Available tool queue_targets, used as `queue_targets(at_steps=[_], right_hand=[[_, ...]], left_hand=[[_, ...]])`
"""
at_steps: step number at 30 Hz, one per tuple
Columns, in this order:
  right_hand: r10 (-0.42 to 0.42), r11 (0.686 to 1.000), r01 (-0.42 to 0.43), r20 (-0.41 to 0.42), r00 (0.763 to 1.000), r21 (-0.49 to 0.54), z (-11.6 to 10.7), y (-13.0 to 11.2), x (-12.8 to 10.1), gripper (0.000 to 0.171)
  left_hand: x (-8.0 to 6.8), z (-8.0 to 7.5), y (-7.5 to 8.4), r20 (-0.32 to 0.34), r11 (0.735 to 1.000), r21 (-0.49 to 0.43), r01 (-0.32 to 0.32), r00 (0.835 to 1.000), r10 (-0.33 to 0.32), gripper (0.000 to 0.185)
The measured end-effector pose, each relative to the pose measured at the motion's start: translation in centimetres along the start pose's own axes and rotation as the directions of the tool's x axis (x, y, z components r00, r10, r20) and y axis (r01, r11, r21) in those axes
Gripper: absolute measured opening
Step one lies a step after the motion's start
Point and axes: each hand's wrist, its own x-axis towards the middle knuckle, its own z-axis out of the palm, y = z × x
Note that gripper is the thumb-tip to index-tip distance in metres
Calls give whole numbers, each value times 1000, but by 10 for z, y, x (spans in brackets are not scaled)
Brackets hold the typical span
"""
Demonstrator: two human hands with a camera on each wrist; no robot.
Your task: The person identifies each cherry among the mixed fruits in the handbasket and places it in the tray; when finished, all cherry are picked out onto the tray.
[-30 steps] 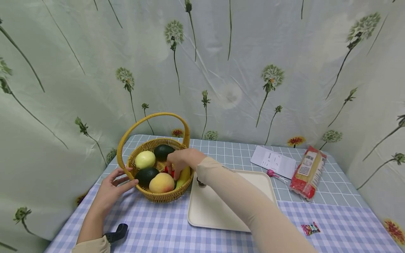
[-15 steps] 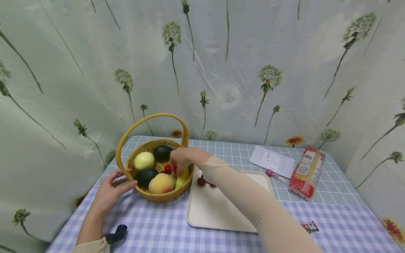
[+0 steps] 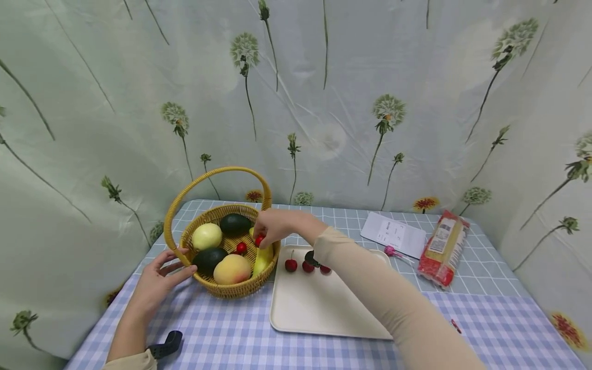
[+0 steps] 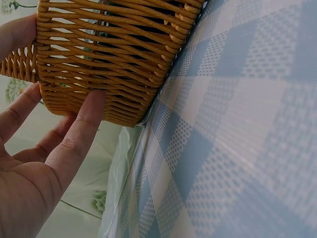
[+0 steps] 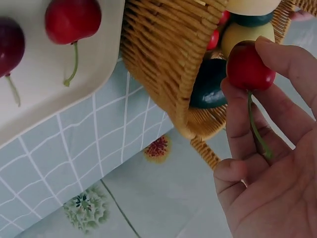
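Note:
A wicker basket (image 3: 233,291) with a tall handle stands at the back left. My left hand (image 3: 157,280) touches its left rim; in the left wrist view its fairly straight fingers rest against the woven wall. Over the basket's right side, my right hand (image 3: 276,226) pinches a red cherry (image 5: 250,67) between thumb and fingers, its green stem hanging toward the palm. Inside the basket are a peach (image 3: 232,269), dark green oval fruits (image 3: 209,260), a pale yellow-green fruit (image 3: 206,236), a yellow banana-like fruit (image 3: 262,260) and other cherries (image 3: 241,247).
Right beside the basket lies a cream tray (image 3: 319,318) with cherries (image 3: 291,265), partly covered by the right forearm. Farther right are a lollipop (image 3: 390,250), a white card (image 3: 393,234) and a red pasta bag (image 3: 444,249). A small wrapper (image 3: 456,326) shows past the sleeve.
My right hand has risen slightly out of the fruit, now with a cherry visible in its fingers. More cherries show on the tray as the forearm shifts right. The left hand stays at the basket.

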Motion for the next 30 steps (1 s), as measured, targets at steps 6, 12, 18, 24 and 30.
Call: queue_targets(at_steps=[6, 12, 18, 24, 30], right_hand=[[9, 993, -6, -24, 1000, 115, 0, 6, -17, 22], [18, 993, -7, -85, 996, 119, -3, 10, -39, 30], [10, 999, -3, -140, 990, 55, -4, 19, -64, 30], [40, 996, -25, -183, 982, 81, -3, 31, -93, 31], [67, 985, -35, -189, 980, 168, 3, 42, -124, 31]], left_hand=[[1, 0, -3, -6, 1000, -1, -12, 1000, 12, 63], [0, 0, -1, -11, 1000, 17, -2, 1000, 2, 65], [2, 0, -1, 3, 1000, 3, -1, 1000, 1, 67], [3, 0, -2, 6, 1000, 1, -5, 1000, 5, 68], [2, -1, -2, 6, 1000, 1, 4, 1000, -5, 67]])
